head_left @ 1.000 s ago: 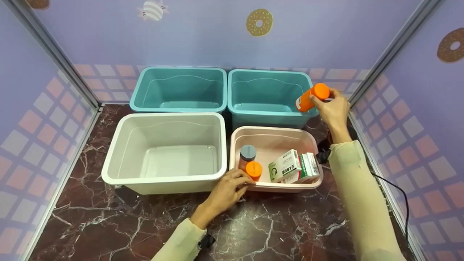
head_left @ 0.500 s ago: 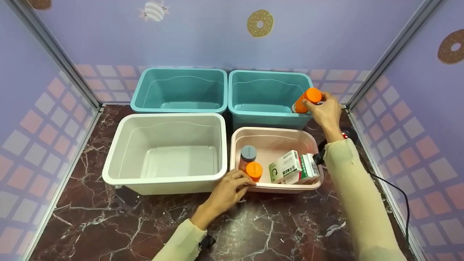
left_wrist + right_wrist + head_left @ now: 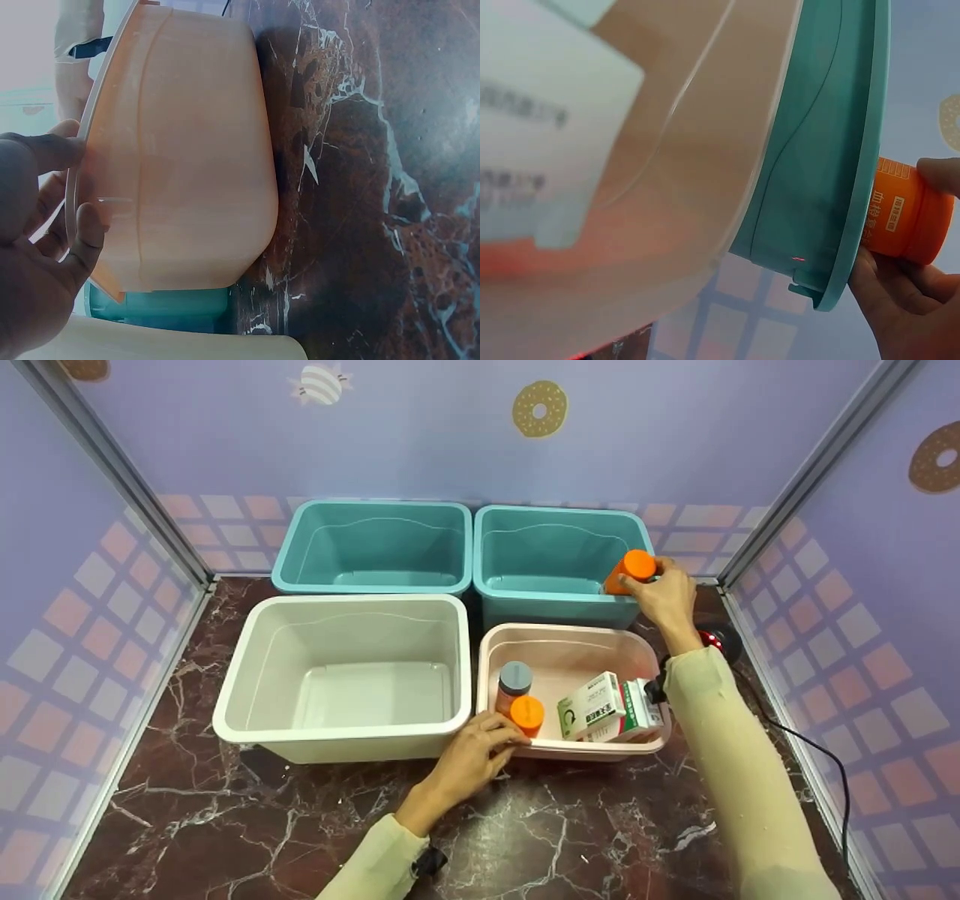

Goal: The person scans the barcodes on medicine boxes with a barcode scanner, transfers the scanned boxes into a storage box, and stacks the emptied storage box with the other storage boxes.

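Note:
An orange bottle [image 3: 638,565] is pinched at its cap end by my right hand [image 3: 670,598], over the front right corner of the right teal bin [image 3: 555,598]. The right wrist view shows the orange bottle [image 3: 904,212] partly behind the rim, thumb and fingers on either side. At the pink bin [image 3: 574,746], my left hand [image 3: 471,757] grips the front left rim. In the left wrist view the left hand [image 3: 45,225] has its thumb and fingers on both sides of that rim. Inside the pink bin stand a grey-capped bottle [image 3: 514,679] and an orange-capped bottle [image 3: 527,716].
Medicine boxes [image 3: 592,706] lean at the right in the pink bin. A white bin [image 3: 341,733] stands on the left, with another teal bin [image 3: 371,586] behind it. A black cable [image 3: 817,746] runs along the right wall, near a dark device with a red light [image 3: 716,641].
My right hand has moved left and slightly down with the orange bottle, whose lower end is now further inside the right teal bin. The left hand has stayed on the pink rim.

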Action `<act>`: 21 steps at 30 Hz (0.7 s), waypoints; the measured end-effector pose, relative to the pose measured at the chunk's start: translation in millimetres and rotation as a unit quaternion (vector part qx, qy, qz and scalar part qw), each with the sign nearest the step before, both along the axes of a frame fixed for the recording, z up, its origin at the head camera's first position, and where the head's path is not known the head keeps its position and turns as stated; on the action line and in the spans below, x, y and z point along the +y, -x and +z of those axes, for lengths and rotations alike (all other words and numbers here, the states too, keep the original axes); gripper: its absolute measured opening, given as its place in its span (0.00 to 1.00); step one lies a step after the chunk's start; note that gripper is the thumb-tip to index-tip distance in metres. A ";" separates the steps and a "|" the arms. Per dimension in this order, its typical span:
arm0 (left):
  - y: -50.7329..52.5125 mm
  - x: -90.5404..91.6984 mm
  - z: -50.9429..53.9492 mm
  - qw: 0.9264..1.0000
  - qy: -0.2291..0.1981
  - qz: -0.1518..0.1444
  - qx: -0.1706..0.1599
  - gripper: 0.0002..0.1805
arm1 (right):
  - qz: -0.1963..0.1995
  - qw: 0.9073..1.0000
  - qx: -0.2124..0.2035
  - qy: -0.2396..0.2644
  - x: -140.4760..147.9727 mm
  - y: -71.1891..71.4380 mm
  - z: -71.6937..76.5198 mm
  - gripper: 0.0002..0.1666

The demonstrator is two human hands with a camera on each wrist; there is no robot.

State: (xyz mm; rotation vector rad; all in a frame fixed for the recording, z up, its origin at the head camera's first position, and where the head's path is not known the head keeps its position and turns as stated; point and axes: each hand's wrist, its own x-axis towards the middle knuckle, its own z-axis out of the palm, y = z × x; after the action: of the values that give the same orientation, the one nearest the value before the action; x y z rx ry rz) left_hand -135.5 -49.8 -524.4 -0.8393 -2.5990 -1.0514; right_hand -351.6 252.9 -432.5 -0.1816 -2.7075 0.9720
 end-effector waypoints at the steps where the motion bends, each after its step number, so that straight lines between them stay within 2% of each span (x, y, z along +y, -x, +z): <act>1: -0.1 0.0 0.0 1.000 0.000 0.000 -0.001 0.08 | 0.001 1.000 -0.001 -0.002 -0.1 0.6 -0.3 0.39; 21: 0.4 0.2 -1.6 1.000 -0.005 0.000 -0.007 0.08 | 0.023 1.000 0.002 -0.011 -3.7 2.8 -2.3 0.36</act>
State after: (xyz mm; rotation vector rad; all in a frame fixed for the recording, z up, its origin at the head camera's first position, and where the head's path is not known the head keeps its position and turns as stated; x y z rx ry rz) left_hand -135.9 -49.5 -525.9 -0.8326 -2.6032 -1.0737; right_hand -354.4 249.2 -434.7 -0.1135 -2.7279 0.9547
